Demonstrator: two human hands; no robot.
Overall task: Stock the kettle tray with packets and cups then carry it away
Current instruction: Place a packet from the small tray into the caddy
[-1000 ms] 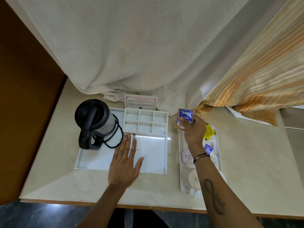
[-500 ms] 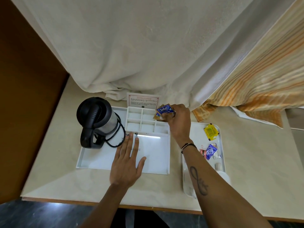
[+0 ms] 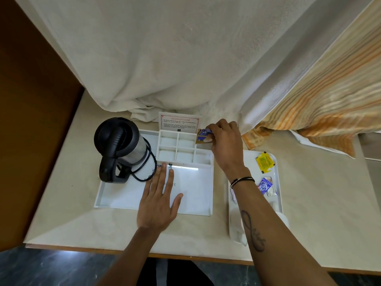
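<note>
The right hand (image 3: 223,139) pinches a blue tea packet (image 3: 204,135) directly over the far-right compartment of the kettle tray (image 3: 203,209), its long axis tilted leftward, while the left hand (image 3: 159,200) lies flat and empty, pressing the tray's near floor.

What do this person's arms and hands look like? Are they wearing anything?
Both hands are bare: no gloves, no sleeves in view. The right hand has thin bands at the wrist, dark and light, and a dark looping tattoo on the forearm. The left hand and its forearm carry nothing that shows.
</note>
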